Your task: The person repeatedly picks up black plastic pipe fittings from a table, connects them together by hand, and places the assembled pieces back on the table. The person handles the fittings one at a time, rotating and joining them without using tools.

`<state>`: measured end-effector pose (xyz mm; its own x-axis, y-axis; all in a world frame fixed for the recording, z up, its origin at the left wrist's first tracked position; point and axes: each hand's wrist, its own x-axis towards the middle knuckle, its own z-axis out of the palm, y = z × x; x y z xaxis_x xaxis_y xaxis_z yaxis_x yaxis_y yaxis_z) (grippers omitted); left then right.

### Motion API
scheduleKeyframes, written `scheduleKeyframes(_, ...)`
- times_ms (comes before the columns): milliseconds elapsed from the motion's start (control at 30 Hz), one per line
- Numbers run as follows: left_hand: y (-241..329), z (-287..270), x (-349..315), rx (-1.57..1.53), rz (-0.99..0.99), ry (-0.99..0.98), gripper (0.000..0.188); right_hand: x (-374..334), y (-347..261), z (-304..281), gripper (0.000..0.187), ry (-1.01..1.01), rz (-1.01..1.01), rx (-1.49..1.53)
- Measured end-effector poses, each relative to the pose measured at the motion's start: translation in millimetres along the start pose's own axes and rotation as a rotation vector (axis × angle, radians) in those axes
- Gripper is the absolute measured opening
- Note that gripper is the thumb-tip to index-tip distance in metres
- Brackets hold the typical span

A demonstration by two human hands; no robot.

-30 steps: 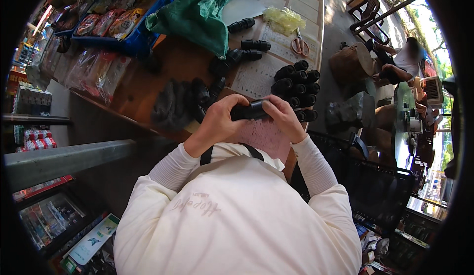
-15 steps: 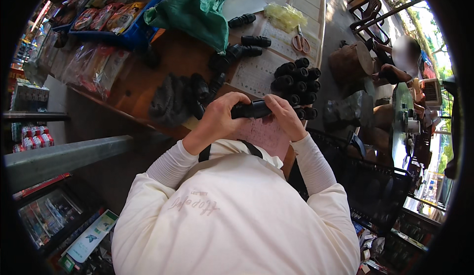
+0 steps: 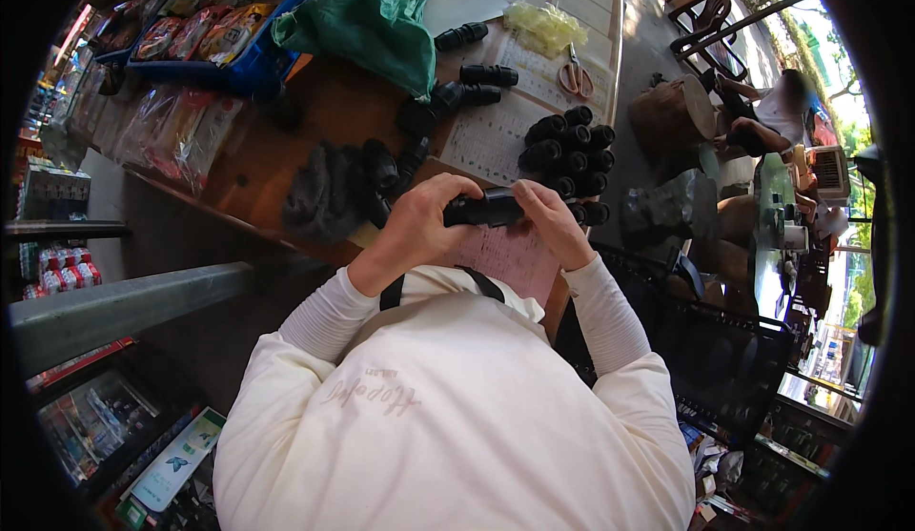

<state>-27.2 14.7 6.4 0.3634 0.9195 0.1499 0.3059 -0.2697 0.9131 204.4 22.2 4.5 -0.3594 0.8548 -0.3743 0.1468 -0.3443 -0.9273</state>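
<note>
Left hand, gripping one end of a black tubular fitting; right hand, fingers closed on its other end; fitting held crosswise above a pink sheet. Beyond, at left: dark grey cloth. At right: close-set group of black fittings. Farther: scissors, pale yellow mesh, green fabric.

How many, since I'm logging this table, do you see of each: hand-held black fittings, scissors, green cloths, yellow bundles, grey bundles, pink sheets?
Held black fitting: 1
Scissors: 1
Green cloth: 1
Yellow bundle: 1
Grey bundle: 1
Pink sheet: 1
Total: 6
</note>
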Motion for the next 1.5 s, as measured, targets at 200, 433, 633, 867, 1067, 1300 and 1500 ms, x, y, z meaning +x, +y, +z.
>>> scheduleKeyframes(200,0,-5,-3,0.027,0.007,0.013,0.040,-8,-14,21,0.033,0.053,-0.084,0.102)
scheduleKeyframes(433,2,-5,-4,0.046,-0.005,0.019,0.040,-1,-1,24,0.039,0.097,-0.203,-0.012)
scheduleKeyframes(633,6,-7,-3,-0.027,0.006,-0.034,0.042,4,11,3,0.035,-0.035,0.031,0.122)
scheduleKeyframes(867,-10,-9,-6,-0.544,-0.071,-0.130,0.046,-5,24,5,0.038,-0.194,0.041,0.658)
scheduleKeyframes(1067,-12,-10,-13,-0.630,-0.119,-0.192,0.047,-8,36,6,0.044,-0.241,0.070,0.718)
scheduleKeyframes(1300,-12,-12,-16,-0.627,-0.109,-0.225,0.046,-10,34,6,0.041,-0.247,0.071,0.768)
scheduleKeyframes(1500,-2,-13,-18,-0.497,-0.137,-0.202,0.046,-19,18,13,0.038,-0.063,-0.078,0.477)
